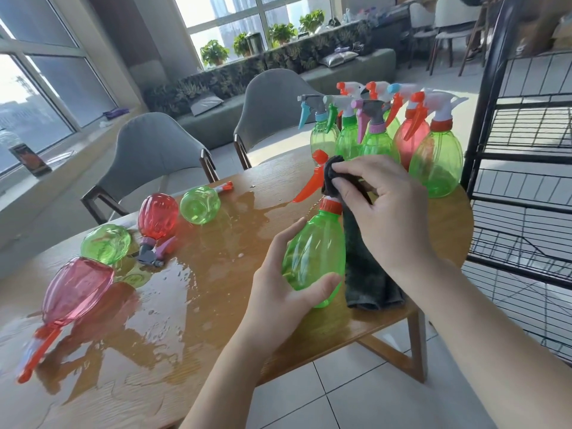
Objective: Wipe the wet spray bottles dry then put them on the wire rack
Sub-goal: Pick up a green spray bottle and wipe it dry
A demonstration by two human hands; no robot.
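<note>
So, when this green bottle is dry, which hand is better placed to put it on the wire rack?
Probably the left hand. It already grips the green bottle around its body, while the right hand pinches the dark cloth at the sprayer. The wire rack stands on the right, so the left must reach across.

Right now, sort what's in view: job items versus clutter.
Job: green plastic spray bottle in left hand; dark grey cloth in right hand; black wire rack; bottles lying on wet wooden table.
Clutter: grey chairs; potted plants; dark bottle on windowsill.
</note>
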